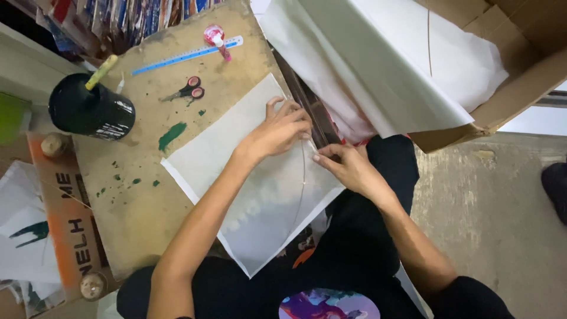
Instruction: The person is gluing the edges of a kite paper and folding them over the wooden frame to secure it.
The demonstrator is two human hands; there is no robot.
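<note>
1. Broadly, the worn brown desk (pixel 147 195), smeared with green paint, is carrying everything in hand; a cardboard box (pixel 520 77) of large white sheets (pixel 407 65) is sitting just beside it on the person's right.
2. A square sheet of thin white paper (pixel 236 177) is lying flat across the desk's near edge, one corner overhanging the lap.
3. A thin curved stick (pixel 302 183) is arching over the paper, running from the hands down toward the lower corner.
4. The left hand (pixel 277 130) is pressing down on the paper's far edge, fingers bent and narrow, seemingly pinning the stick's top end.
5. The right hand (pixel 348 168) is pinching at the same spot, fingers closed on the stick or the paper's edge; I cannot tell which.
6. Doing this well probably means holding the paper taut and the bow even.
7. Farther off, a black paint pot (pixel 88 109), blue ruler (pixel 189 54), scissors (pixel 188 90) and glue tube (pixel 217 40) are lying untouched.
</note>
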